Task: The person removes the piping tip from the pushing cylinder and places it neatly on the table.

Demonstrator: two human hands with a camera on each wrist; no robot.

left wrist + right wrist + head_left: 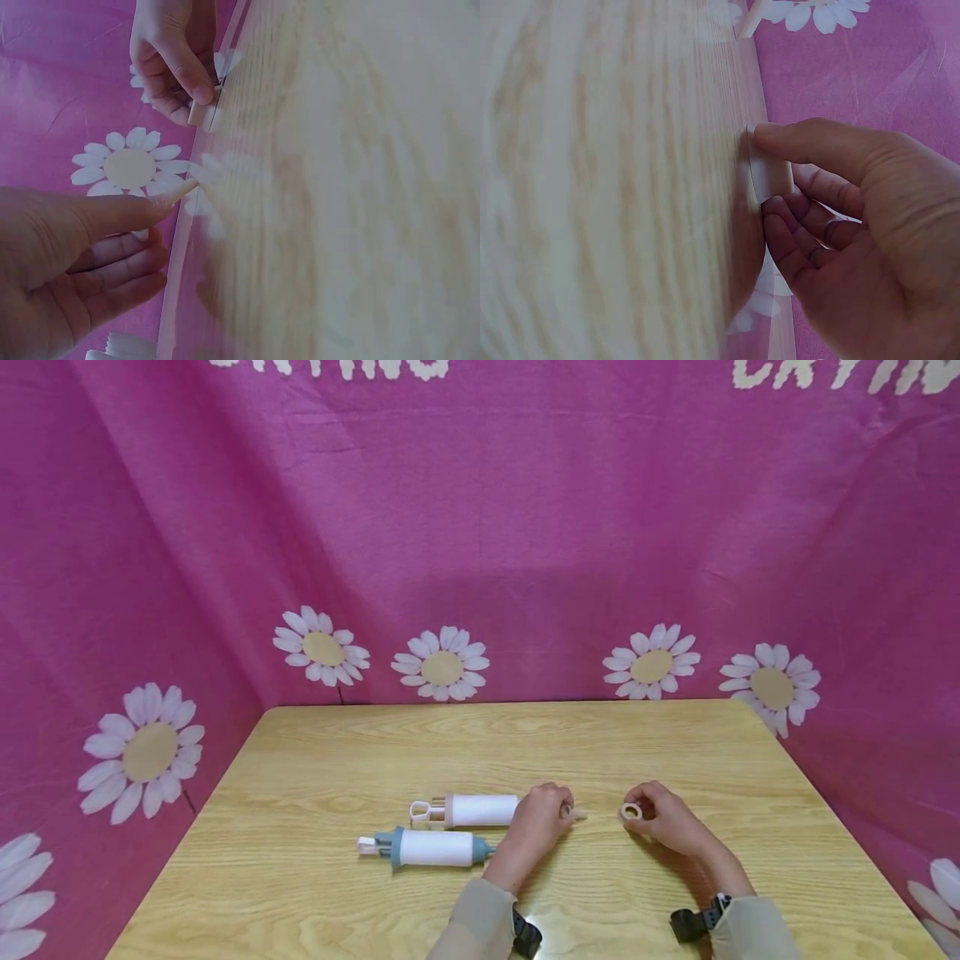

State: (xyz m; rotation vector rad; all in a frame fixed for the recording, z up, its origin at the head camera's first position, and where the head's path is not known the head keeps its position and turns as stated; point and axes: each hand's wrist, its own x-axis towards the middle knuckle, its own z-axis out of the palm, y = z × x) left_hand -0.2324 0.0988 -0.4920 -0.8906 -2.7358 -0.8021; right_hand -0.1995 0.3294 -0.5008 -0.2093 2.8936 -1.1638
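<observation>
My left hand [538, 817] pinches a small beige pointed nozzle [182, 191] between thumb and fingers, its tip pointing right in the head view. To the right, my right hand [670, 820] pinches a beige ring [774, 172] by its sides, close over the table, with its round hole showing in the head view. A white syringe-like tube [483, 810] with a beige collar and a white looped handle lies beside my left hand, which covers its right end. In front of it lies a second white tube [437, 848] with blue-green ends.
The wooden table [337, 752] has its far edge against a pink cloth [480, 527] printed with daisies. The same cloth rises on the left and right. Dark wrist cameras sit at both cuffs.
</observation>
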